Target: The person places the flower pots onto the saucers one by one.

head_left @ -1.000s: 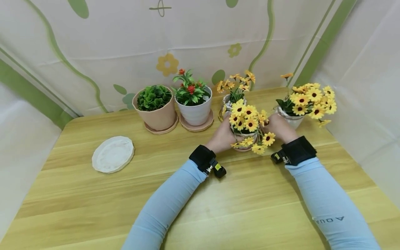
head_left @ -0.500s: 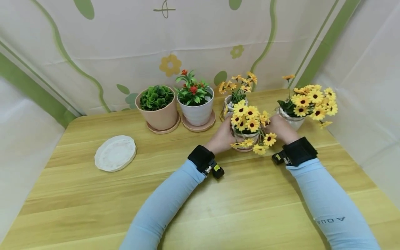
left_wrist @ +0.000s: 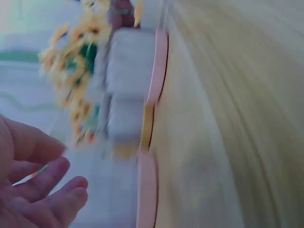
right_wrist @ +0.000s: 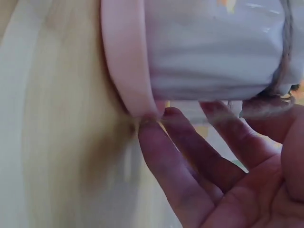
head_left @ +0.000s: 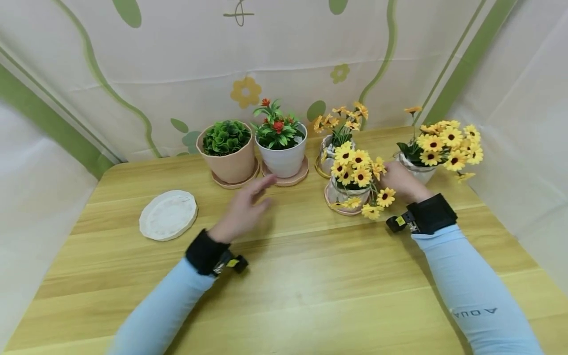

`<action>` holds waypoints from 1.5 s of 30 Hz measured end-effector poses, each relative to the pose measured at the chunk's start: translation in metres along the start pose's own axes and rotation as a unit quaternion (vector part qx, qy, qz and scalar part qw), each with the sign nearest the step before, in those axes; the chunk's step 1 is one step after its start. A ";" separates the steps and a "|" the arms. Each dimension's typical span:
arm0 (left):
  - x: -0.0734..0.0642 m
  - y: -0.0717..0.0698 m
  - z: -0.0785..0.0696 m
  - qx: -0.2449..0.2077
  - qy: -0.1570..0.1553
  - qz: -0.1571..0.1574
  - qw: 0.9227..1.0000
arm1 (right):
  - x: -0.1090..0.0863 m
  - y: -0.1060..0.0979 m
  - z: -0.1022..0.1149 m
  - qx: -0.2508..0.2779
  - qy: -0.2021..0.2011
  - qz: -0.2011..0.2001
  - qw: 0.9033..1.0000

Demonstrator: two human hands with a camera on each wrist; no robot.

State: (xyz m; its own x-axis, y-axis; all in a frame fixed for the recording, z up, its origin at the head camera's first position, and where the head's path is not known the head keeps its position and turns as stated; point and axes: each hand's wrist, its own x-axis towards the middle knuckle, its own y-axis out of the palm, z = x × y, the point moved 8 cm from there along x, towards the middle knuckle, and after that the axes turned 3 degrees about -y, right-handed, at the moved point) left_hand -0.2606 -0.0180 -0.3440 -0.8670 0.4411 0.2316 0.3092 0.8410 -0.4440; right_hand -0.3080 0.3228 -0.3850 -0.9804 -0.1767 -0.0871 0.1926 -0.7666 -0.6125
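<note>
A white pot [head_left: 363, 195] of yellow daisies [head_left: 360, 172] stands upright on a pink saucer [right_wrist: 124, 57], with twine [right_wrist: 286, 52] tied around its upper part. At its right side is my right hand [head_left: 401, 180], fingers extended; in the right wrist view the fingertips [right_wrist: 149, 126] come right at the saucer's rim and the thumb side lies close by the twine. My left hand [head_left: 239, 214] is above the table in front of the red-flowered plant, fingers loosely extended, holding nothing. The left wrist view, blurred, shows this hand [left_wrist: 40, 185] apart from the pots.
Behind the daisies, an orange-flowered pot [head_left: 326, 154] sits on a gold-edged saucer [head_left: 320, 170]. Another daisy pot [head_left: 419, 171] stands right. At the back are a leafy plant's pink pot [head_left: 230, 167] and a red-flowered plant's white pot [head_left: 284, 162]. A white saucer [head_left: 168, 215] lies left.
My left hand has let go of the front daisy pot and moved left across the table. My right hand has stayed beside the pot. The pot stands in place on its saucer.
</note>
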 end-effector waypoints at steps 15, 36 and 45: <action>-0.138 -0.244 0.076 0.193 -0.278 -0.244 0.909 | -0.019 0.001 -0.002 0.097 -0.046 -0.070 0.992; -0.158 -0.238 0.138 0.120 -0.383 -0.059 0.914 | -0.028 0.002 0.010 0.044 -0.050 -0.039 0.997; -0.154 -0.232 0.144 0.083 -0.424 -0.078 0.898 | -0.026 0.000 0.011 0.047 -0.059 -0.034 0.997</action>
State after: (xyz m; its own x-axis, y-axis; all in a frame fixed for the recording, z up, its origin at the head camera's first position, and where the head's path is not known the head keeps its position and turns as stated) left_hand -0.2550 -0.3261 -0.4013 -0.9025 -0.1353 -0.4089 0.1558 0.7825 -0.6028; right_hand -0.2825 0.3204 -0.3741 -0.9806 -0.1897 0.0494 0.1339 -0.8324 -0.5377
